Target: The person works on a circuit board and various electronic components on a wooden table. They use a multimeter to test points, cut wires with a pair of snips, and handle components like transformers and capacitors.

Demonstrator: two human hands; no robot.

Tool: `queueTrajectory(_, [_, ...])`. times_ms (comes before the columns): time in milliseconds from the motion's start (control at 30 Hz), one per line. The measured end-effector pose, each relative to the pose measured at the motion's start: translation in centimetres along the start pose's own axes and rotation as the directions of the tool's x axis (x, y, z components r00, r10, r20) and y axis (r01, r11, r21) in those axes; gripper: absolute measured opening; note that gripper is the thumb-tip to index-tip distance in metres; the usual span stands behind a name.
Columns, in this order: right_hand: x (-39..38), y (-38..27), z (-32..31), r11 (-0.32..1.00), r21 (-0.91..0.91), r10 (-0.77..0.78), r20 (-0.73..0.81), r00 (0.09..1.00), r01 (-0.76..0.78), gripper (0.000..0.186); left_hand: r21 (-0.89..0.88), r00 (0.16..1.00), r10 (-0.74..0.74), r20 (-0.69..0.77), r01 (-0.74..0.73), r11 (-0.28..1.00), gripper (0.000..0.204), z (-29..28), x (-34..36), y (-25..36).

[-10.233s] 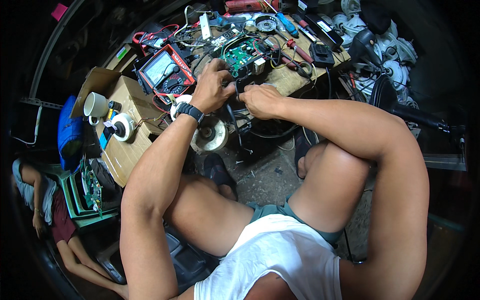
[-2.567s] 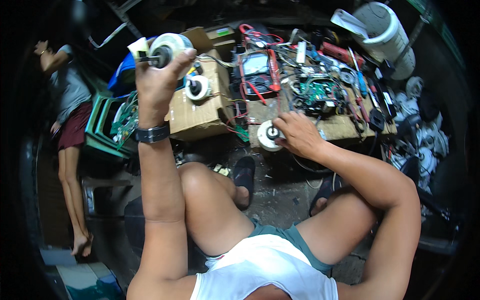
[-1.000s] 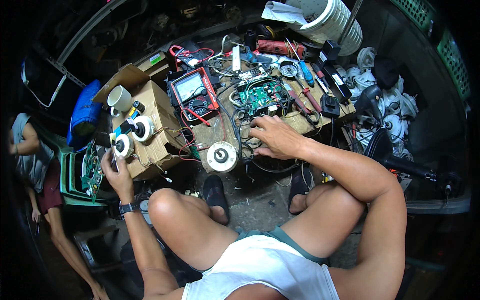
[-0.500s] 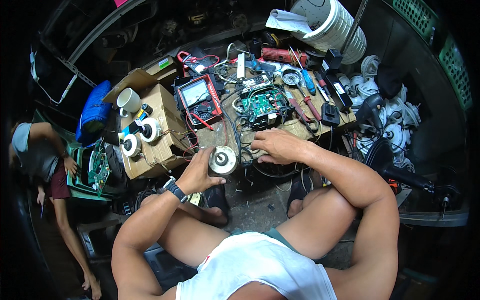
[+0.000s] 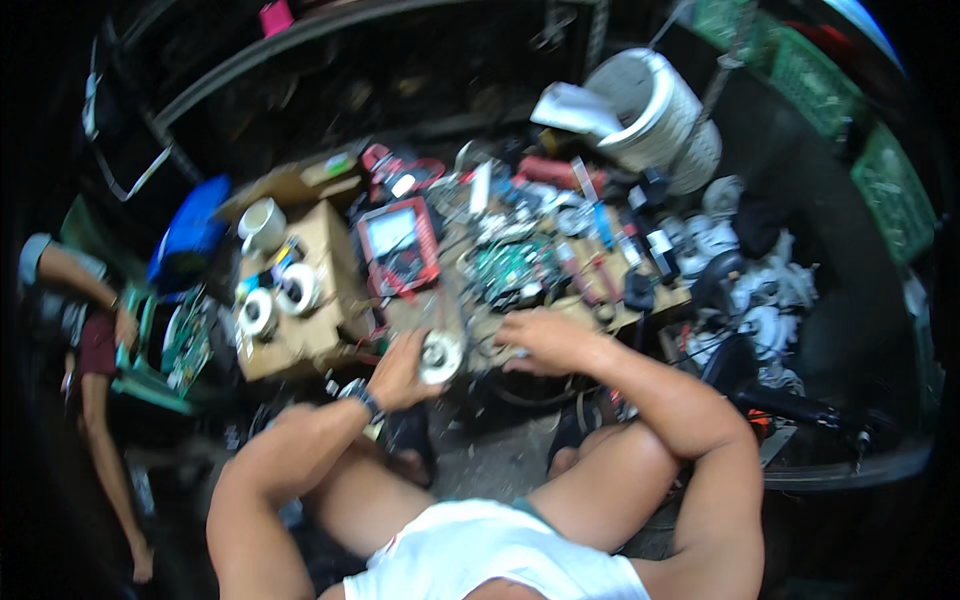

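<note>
My left hand (image 5: 397,372) is closed on a round white motor part (image 5: 439,357) with a dark centre, gripping it by its edge at the front of the workbench (image 5: 408,317). My right hand (image 5: 548,342) reaches over the bench's front edge near some dark cables. Its thumb and fingers are loosely bent and apart, and nothing shows between them. Just beyond it lies a green circuit board (image 5: 515,270) in a dark housing. A red-framed multimeter (image 5: 398,247) stands behind my left hand. The picture is blurred by motion.
A cardboard box (image 5: 340,290) on the left carries a white mug (image 5: 262,226) and two similar white round parts. Screwdrivers, cables and a red power tool (image 5: 562,172) crowd the bench. A white bucket (image 5: 690,140) stands behind. Another person's arm (image 5: 80,275) shows at far left.
The whole view has shifted, with the bench lower in the picture, and it is now blurred. My left hand still holds the round motor part; my right hand stays by the bench edge.
</note>
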State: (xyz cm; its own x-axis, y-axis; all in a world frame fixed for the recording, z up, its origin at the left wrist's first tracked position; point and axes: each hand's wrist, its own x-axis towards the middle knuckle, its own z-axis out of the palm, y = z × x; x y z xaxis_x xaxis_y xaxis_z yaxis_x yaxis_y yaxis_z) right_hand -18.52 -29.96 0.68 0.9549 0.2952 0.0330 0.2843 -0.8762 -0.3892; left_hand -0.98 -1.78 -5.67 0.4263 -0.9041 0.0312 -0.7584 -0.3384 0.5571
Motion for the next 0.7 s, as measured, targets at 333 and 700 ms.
queueTrajectory(333, [-5.1, -2.4, -9.5, 0.991, 0.076, 0.102, 0.053, 0.993, -0.106, 0.045, -0.033, 0.995, 0.046, 0.084, -0.043, 0.999, 0.111, -0.4, 2.4, -0.9])
queueTrajectory(700, [-22.2, -8.2, -53.9, 0.259, -0.297, -0.375, -0.908, 0.188, -0.919, 0.068, 0.100, 0.990, 0.057, 0.130, -0.070, 0.992, 0.115, -2.8, 1.3, -1.9])
